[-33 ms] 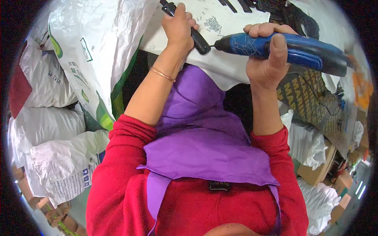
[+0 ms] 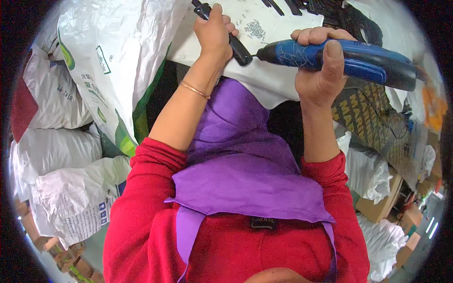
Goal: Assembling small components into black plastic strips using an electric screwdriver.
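Note:
My left hand (image 2: 213, 40) is closed round a long black plastic handle-like part (image 2: 242, 54), which slants from upper left to lower right. A blue and black electric screwdriver (image 2: 365, 52) lies level in my right hand (image 2: 323, 78), its body pointing left. The fingers wrap over its top and the thumb presses its near side. Its thin bit meets the lower right end of the black part; whether a screw sits there is too small to tell. Just beyond, a loose heap of small grey screws (image 2: 255, 30) rests on a white sheet (image 2: 271, 81).
More black strips (image 2: 293, 7) lie at the far edge of the sheet. On the left stands a tall white and green sack (image 2: 120, 61), with several stuffed white bags (image 2: 71, 188) behind it. Dark printed sheeting (image 2: 365, 111) and cardboard boxes (image 2: 383, 200) are at the right.

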`<state>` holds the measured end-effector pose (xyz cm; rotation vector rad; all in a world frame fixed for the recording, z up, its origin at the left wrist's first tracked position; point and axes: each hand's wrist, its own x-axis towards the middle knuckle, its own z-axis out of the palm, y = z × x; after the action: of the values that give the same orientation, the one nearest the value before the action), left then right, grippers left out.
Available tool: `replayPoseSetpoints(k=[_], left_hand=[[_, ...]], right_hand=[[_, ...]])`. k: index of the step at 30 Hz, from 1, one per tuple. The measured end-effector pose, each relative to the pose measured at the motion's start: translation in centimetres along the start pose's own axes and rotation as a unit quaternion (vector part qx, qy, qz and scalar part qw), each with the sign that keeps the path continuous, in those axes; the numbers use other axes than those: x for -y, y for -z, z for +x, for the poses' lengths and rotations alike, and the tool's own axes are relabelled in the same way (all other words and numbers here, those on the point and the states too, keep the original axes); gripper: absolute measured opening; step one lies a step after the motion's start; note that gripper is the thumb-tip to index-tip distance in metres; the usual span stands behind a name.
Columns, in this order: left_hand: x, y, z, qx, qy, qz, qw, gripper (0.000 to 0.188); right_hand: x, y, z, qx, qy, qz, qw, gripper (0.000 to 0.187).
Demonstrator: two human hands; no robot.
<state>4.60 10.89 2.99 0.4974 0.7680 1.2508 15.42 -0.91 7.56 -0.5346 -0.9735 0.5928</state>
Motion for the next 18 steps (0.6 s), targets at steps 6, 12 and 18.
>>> replayPoseSetpoints(k=[6, 12, 18], left_hand=[[0.0, 0.4, 0.5, 0.006, 0.004, -0.005, 1.000, 0.021], [-0.2, 0.2, 0.8, 0.018, -0.029, -0.010, 0.999, 0.027], [-0.4, 0.3, 0.7, 0.095, 0.067, 0.012, 0.993, 0.029]], right_hand=[[-1.0, -0.4, 1.1, 0.055, -0.015, -0.002, 0.998, 0.020], [-1.2, 0.1, 2.4, 0.082, 0.001, -0.042, 0.996, 0.015], [-1.9, 5.2, 6.9, -0.275, -0.250, -0.104, 0.922, 0.023]])
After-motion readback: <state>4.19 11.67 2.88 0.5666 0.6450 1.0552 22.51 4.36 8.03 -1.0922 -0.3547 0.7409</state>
